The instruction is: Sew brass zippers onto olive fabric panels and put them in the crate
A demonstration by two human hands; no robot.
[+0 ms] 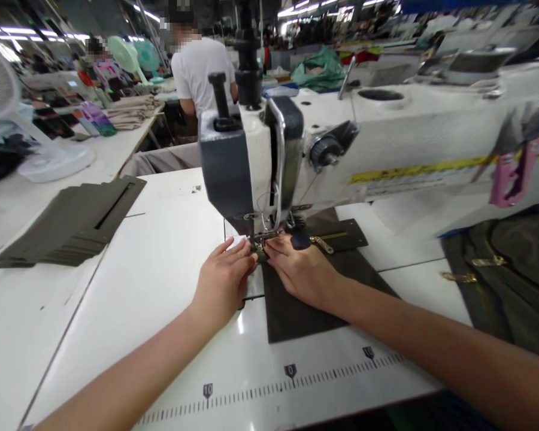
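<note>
Head view: right hand [303, 266] partly hides dark fabric panel [294, 316].

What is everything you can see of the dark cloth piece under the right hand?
The dark cloth piece looks brownish-grey, matte and smooth. It lies flat on the white table, with straight edges and one corner towards the person. The right hand rests on it. Its left edge leads up to the sewing machine's needle area. A similar-coloured panel with a gold-coloured zipper pull overlaps it; whether they are joined is unclear.
</note>
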